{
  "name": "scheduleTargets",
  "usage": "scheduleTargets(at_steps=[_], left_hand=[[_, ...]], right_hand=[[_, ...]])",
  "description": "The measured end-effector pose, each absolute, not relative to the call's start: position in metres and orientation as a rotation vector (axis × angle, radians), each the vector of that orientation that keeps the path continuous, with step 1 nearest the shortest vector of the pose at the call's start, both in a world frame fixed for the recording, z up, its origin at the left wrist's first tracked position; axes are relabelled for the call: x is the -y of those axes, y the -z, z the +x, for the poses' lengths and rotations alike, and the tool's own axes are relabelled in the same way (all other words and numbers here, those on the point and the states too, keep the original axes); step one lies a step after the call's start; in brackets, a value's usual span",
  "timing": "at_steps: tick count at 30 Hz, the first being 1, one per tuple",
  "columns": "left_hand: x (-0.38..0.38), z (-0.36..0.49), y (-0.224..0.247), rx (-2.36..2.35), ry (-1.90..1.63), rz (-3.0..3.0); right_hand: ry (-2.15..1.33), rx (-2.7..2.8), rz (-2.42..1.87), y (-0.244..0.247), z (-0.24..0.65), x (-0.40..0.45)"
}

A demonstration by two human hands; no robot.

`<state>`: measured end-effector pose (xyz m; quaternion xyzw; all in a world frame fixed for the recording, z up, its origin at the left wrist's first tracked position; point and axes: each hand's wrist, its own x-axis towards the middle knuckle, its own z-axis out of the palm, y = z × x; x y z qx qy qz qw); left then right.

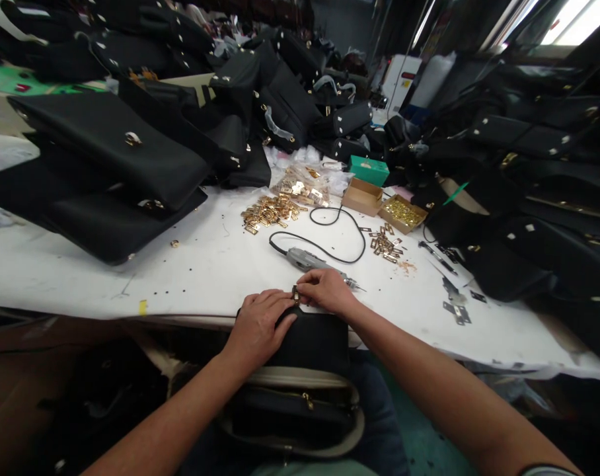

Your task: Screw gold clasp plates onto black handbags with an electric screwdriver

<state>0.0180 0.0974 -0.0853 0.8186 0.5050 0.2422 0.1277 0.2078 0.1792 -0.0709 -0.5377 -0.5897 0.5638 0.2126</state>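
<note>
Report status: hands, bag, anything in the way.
Left hand on black bag flap. Right hand fingering small rectangular metal plate at flap's far edge. Gray corded electric screwdriver lying close beyond right hand.

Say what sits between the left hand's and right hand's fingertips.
A small metal fitting, at the far edge of the black flap, as the head view shows.

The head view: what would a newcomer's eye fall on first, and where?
Probably the black bags heaped along the sides and back of the white table come first. Next might be the shiny gold fittings piled near the middle. In front, the left hand and right hand are at a small metal fitting near the far edge of another bag.
</note>
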Motion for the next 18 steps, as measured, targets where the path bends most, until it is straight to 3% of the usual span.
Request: scheduleTargets(at_steps=[18], left_hand=[[-0.097, 0.021, 0.076, -1.508, -0.534, 2.422]], right_hand=[[-1.349, 1.967, -1.607, 0.065, 0.203, -0.185]])
